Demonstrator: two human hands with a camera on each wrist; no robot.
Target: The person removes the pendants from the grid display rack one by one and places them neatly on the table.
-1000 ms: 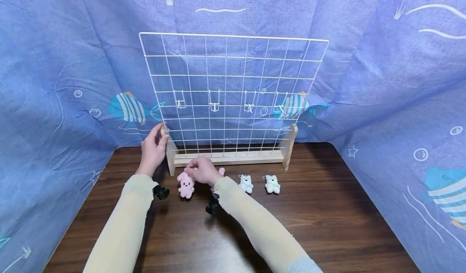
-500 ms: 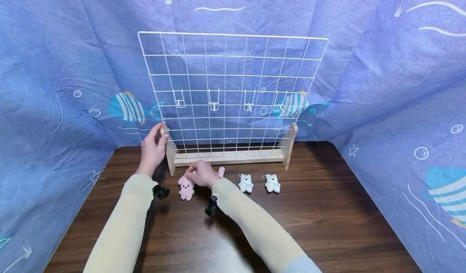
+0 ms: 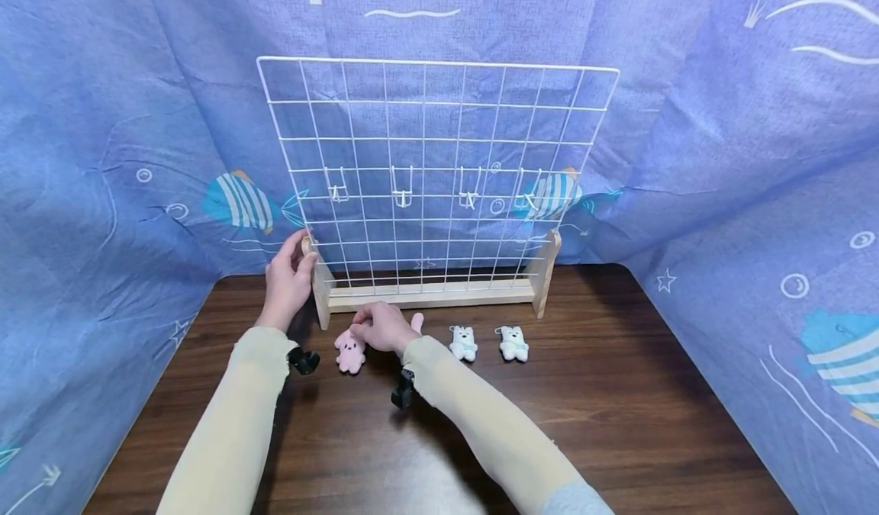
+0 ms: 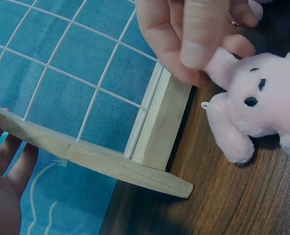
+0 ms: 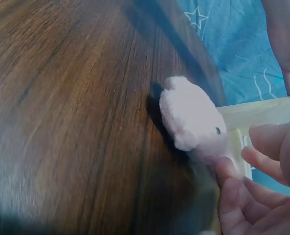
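Observation:
My left hand [image 3: 287, 282] grips the wooden upright at the left end of a white wire grid stand [image 3: 439, 296], thumb in front and fingers behind. In front of the stand, my right hand [image 3: 386, 327] pinches an ear of a pink plush bunny keychain [image 3: 350, 352]. The bunny [image 4: 267, 98] lies face up in the left wrist view, and a small white loop [image 4: 205, 105] shows beside its head. A second pink plush is mostly hidden behind the right hand; one ear [image 3: 417, 322] sticks out.
Two white plush bear keychains [image 3: 463, 343] with loops lie to the right on the brown wooden table [image 3: 618, 408]. Several white hooks [image 3: 403, 197] hang in a row on the grid. Blue fish-print cloth [image 3: 700, 156] encloses the back and sides.
The pink bunny shifts and turns slightly under my right fingers, which now cover more of its head. My left hand stays on the upright. The head view tilts a little.

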